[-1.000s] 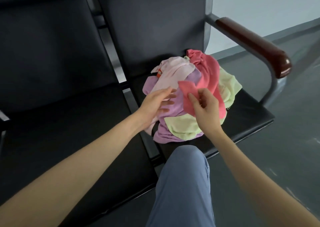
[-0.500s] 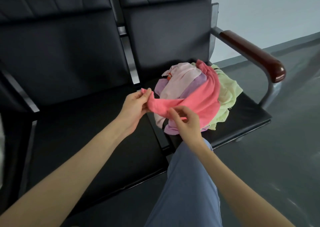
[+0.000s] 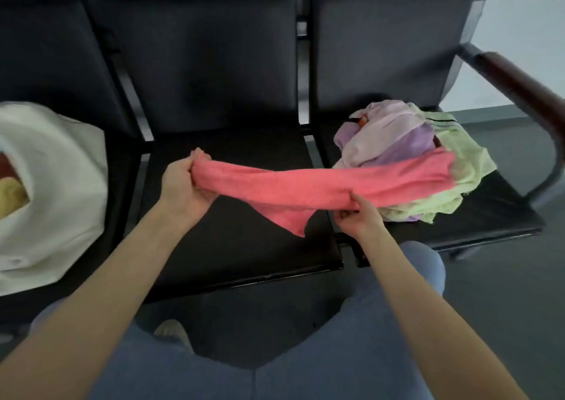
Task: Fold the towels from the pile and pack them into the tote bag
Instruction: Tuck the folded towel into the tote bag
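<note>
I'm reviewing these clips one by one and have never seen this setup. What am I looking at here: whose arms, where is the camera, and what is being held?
No machine here: a person wears a camera on the head, looking down at their own bare arms and knees. The left hand grips one end of a pink towel; the right hand pinches it further along. Its far end lies on the towel pile on the right-hand seat. A white tote bag sits on the seat at the left, something yellow inside.

Black bench seats [image 3: 232, 222], brown armrest [image 3: 519, 84], grey floor [image 3: 504, 292].
</note>
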The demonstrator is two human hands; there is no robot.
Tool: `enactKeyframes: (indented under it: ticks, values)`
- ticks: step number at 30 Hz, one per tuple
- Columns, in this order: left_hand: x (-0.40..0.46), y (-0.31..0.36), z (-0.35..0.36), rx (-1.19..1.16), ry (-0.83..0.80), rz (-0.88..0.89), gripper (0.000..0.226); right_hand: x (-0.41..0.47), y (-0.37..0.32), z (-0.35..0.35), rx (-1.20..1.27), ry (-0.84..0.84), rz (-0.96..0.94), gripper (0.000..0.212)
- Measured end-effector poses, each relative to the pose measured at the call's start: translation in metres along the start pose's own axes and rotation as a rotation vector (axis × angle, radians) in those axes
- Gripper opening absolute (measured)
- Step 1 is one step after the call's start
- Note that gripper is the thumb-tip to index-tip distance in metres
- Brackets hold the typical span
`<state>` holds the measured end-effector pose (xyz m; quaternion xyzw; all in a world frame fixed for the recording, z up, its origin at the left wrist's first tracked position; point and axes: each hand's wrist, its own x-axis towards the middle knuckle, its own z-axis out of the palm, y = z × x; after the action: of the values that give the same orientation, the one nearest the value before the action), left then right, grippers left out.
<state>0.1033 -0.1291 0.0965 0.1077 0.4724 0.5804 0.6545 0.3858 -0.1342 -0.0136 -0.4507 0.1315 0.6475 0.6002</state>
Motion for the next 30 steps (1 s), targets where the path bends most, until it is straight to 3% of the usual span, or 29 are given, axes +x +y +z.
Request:
enactKeyframes:
  ticks: [3,6,12,14,19,21,26,30]
  values:
    - [0.007,0.018,-0.029,0.022,0.166,0.181,0.021,-0.002,0.04,0.003,-0.217,-0.003,-0.017,0.004]
    - [0.012,0.025,-0.056,0.206,0.206,0.328,0.019,-0.017,0.089,0.001,-0.653,-0.023,-0.098,0.01]
    - [0.021,0.006,-0.091,0.42,0.204,0.329,0.026,-0.05,0.146,0.004,-1.155,-0.388,0.15,0.014]
    - [0.022,-0.005,-0.099,0.427,0.195,0.296,0.026,-0.05,0.146,0.004,-1.404,-0.425,0.115,0.017]
    - [0.027,-0.024,-0.109,0.396,0.204,0.242,0.028,-0.012,0.102,-0.001,-1.721,-0.124,-0.609,0.021]
    - [0.03,-0.027,-0.11,0.406,0.232,0.233,0.027,0.01,0.07,-0.007,-1.854,0.001,-0.791,0.031]
    - [0.035,-0.036,-0.108,0.417,0.294,0.213,0.023,0.052,0.004,-0.005,-1.996,0.149,-0.91,0.045]
    - [0.036,-0.046,-0.097,0.475,0.288,0.192,0.023,0.065,-0.02,-0.002,-2.279,0.128,-0.75,0.052]
